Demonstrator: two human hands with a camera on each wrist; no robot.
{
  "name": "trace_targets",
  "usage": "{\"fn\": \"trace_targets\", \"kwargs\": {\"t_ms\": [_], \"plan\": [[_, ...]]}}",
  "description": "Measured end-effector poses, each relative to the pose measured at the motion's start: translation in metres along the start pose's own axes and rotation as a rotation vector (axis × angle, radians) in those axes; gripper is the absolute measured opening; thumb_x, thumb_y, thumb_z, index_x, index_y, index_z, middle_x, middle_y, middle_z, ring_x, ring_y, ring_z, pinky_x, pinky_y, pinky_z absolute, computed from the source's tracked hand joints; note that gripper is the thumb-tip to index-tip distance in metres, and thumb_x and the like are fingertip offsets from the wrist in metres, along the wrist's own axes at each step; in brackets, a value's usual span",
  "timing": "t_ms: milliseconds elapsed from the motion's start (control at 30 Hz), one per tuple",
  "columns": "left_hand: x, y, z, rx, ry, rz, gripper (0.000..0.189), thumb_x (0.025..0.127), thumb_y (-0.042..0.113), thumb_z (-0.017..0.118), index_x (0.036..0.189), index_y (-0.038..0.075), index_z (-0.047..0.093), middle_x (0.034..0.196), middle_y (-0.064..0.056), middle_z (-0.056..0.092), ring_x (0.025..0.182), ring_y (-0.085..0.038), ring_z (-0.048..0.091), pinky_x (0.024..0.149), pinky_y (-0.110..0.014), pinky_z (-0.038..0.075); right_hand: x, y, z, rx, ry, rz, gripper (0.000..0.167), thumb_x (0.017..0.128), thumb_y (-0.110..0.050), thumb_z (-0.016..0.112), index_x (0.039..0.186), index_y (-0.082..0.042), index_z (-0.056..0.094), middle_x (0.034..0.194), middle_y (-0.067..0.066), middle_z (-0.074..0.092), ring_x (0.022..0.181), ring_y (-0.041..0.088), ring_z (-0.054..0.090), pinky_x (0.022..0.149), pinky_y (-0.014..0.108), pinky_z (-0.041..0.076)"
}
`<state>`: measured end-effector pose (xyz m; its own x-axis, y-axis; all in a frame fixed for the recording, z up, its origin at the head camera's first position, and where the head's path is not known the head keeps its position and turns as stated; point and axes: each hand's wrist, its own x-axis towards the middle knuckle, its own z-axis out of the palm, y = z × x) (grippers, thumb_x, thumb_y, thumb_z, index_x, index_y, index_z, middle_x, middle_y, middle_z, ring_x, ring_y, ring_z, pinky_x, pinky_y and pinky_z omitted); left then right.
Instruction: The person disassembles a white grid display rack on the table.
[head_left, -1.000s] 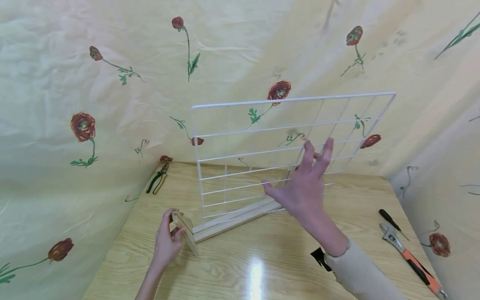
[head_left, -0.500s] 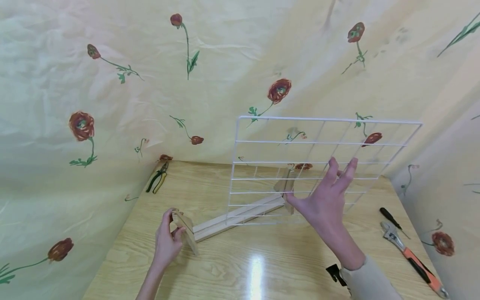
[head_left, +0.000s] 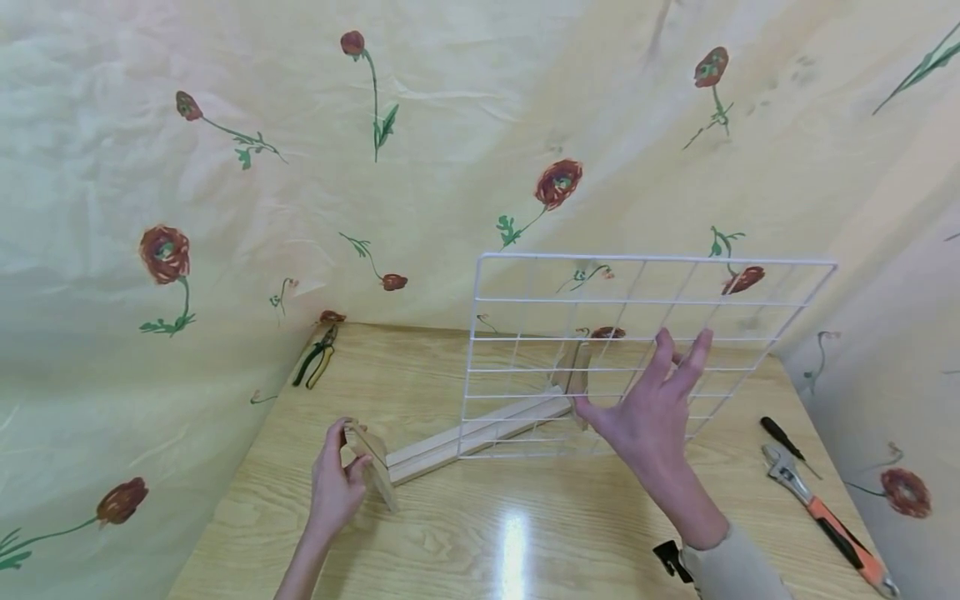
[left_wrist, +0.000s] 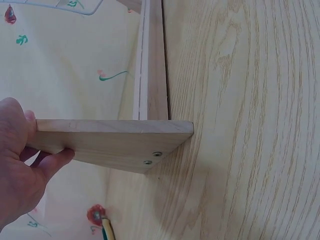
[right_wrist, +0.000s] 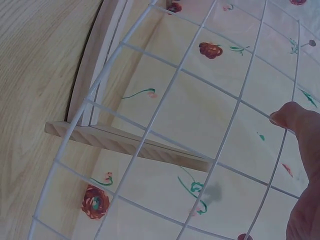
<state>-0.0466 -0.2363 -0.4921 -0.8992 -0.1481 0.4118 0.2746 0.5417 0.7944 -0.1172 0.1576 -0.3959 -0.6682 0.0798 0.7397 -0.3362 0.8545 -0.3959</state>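
Observation:
A wooden frame stands on the table, its pale rails running between two flat end boards. My left hand grips the upper part of the near-left end board; two screw heads show low on that board in the left wrist view. My right hand holds a white wire grid upright, tilted, above and in front of the frame's right part. Through the wires the far end board is visible. In the right wrist view, the thumb lies against a wire.
Pliers with black and yellow handles lie at the back left of the wooden table. A screwdriver and an adjustable wrench lie at the right. Flowered cloth hangs behind and at both sides.
My right hand has carried the wire grid to the right and down, and its top edge has since sunk a little more. The left hand and the wooden frame have stayed in place.

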Motion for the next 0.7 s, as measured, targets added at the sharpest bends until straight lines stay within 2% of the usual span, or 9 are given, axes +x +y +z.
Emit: {"fn": "trace_targets", "kwargs": {"t_ms": [200,467,700], "plan": [[0.0,0.001,0.001,0.041,0.013,0.033,0.066,0.073,-0.03,0.066,0.131,-0.005,0.047,0.116,-0.025,0.063,0.107,-0.045,0.06,0.074,-0.046,0.06,-0.004,0.003,0.001,0.008,-0.004,-0.003,0.134,0.046,-0.026,0.1,0.148,0.004,0.018,0.153,0.036,-0.007,0.112,0.055,0.041,0.039,0.05,0.047],[-0.002,0.004,0.001,0.039,0.042,0.015,0.068,0.072,-0.032,0.065,0.132,-0.006,0.046,0.114,-0.024,0.062,0.106,-0.045,0.06,0.074,-0.043,0.06,-0.008,0.006,0.004,-0.002,0.025,-0.025,0.131,0.048,-0.029,0.097,0.148,0.006,0.02,0.153,0.037,-0.005,0.114,0.056,0.039,0.043,0.053,0.049],[-0.004,0.003,0.003,0.073,0.088,0.046,0.067,0.068,-0.032,0.066,0.129,-0.009,0.048,0.11,-0.021,0.063,0.104,-0.04,0.06,0.075,-0.03,0.06,-0.011,0.007,0.005,-0.009,0.024,-0.027,0.136,0.044,-0.025,0.1,0.148,0.006,0.018,0.154,0.034,-0.007,0.115,0.055,0.039,0.039,0.048,0.047]]}}
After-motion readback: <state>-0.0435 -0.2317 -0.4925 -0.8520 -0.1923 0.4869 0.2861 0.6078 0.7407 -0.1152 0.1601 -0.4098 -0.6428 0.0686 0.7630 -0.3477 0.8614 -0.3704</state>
